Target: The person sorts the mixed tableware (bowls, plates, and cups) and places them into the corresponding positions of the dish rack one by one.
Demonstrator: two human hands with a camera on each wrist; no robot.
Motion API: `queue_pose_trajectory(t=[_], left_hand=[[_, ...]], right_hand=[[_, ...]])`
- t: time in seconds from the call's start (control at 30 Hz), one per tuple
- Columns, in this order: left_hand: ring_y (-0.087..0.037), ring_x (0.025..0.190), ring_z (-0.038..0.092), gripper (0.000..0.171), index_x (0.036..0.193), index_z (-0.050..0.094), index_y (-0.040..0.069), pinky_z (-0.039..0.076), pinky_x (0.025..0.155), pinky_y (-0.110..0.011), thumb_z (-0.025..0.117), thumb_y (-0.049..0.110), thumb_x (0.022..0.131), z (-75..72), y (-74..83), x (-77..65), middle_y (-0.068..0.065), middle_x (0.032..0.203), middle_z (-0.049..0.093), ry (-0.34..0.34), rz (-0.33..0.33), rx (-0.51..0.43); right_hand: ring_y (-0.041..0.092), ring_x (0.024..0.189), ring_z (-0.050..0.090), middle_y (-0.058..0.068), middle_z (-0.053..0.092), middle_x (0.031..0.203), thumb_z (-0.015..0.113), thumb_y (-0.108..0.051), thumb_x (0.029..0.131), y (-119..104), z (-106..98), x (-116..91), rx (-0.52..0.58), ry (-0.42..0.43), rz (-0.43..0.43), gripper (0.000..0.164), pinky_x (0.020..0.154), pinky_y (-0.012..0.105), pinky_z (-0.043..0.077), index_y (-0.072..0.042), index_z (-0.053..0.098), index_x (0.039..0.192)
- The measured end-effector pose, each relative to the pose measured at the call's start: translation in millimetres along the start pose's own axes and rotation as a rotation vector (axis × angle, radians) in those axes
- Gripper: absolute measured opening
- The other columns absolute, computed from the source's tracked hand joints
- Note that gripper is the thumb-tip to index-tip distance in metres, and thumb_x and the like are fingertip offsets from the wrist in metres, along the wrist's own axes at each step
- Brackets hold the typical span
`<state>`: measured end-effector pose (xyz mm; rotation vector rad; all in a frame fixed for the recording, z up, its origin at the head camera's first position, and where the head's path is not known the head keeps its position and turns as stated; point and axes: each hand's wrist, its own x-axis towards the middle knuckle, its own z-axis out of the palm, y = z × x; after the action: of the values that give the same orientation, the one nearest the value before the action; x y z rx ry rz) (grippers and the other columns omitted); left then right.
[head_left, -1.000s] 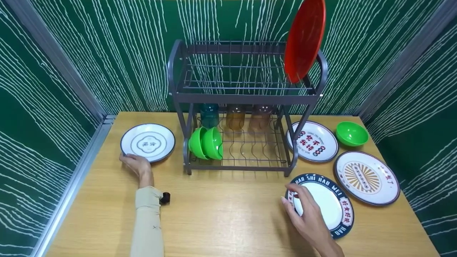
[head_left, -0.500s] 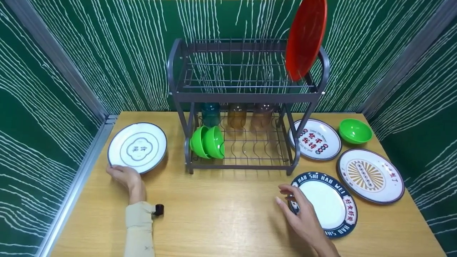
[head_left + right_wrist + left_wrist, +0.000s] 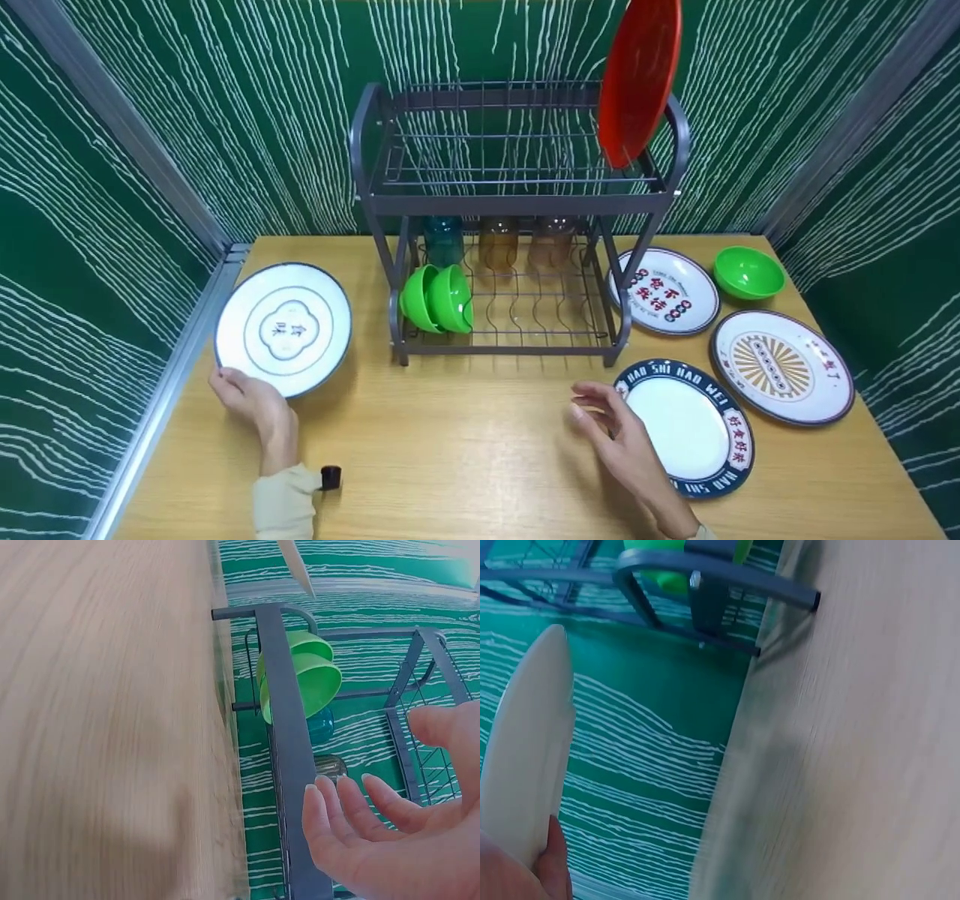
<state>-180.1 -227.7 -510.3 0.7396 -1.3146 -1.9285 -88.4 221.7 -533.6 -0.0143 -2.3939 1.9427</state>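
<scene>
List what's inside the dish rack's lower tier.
Two green bowls on edge at front left; at the back, a teal glass, an amber glass and a brownish glass in a row. In the head view, the upper tier covers the glasses' tops.

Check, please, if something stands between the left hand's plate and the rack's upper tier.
Yes: the curved left end frame of the dish rack rises between the blue-rimmed plate and the upper tier; nothing else visibly does.

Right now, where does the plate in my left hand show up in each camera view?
Head: the plate is at left, gripped by your left hand.
Left wrist: the plate stands edge-on at the left edge.
Right wrist: apparently the plate, a pale sliver at the top.
Shared landmark: the rack.
</scene>
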Motion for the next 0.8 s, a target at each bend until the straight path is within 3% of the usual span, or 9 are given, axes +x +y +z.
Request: queue_pose_trajectory(t=[0.3, 0.5, 0.63, 0.8], left_hand=[[-0.015, 0.127, 0.043, 0.04, 0.136, 0.043, 0.013, 0.034, 0.105, -0.021, 0.029, 0.031, 0.103, -9.2, -4.4, -40.0, -0.005, 0.135, 0.05, -0.084, 0.143, 0.056], [-0.017, 0.121, 0.048, 0.041, 0.134, 0.046, 0.009, 0.037, 0.102, -0.023, 0.031, 0.031, 0.103, -2.3, -8.8, -64.1, -0.008, 0.128, 0.055, -0.147, 0.188, 0.088], [-0.017, 0.119, 0.049, 0.041, 0.133, 0.046, 0.006, 0.038, 0.101, -0.023, 0.032, 0.03, 0.103, 3.8, -10.2, -78.0, -0.008, 0.127, 0.055, -0.184, 0.222, 0.108], [-0.016, 0.114, 0.052, 0.042, 0.135, 0.046, 0.008, 0.042, 0.097, -0.023, 0.033, 0.032, 0.103, 10.5, -11.4, -94.4, -0.007, 0.129, 0.055, -0.222, 0.213, 0.139]], right_hand=[[0.019, 0.113, 0.055, 0.004, 0.058, 0.124, 0.064, -0.028, 0.091, -7, 11, 4, 0.036, -0.043, -0.005, 0.04, 0.097, 0.032, 0.044, -0.011, 0.055, 0.125], [0.021, 0.114, 0.055, 0.005, 0.057, 0.125, 0.063, -0.027, 0.092, -9, 15, 5, 0.08, -0.055, 0.001, 0.039, 0.097, 0.029, 0.044, -0.01, 0.054, 0.126], [0.03, 0.116, 0.054, 0.011, 0.055, 0.125, 0.062, -0.021, 0.093, -9, 18, 7, 0.169, -0.075, -0.024, 0.037, 0.097, 0.03, 0.045, -0.006, 0.053, 0.125], [0.033, 0.114, 0.055, 0.013, 0.054, 0.126, 0.057, -0.021, 0.095, -9, 22, 10, 0.234, -0.112, -0.045, 0.035, 0.095, 0.033, 0.047, -0.003, 0.053, 0.125]])
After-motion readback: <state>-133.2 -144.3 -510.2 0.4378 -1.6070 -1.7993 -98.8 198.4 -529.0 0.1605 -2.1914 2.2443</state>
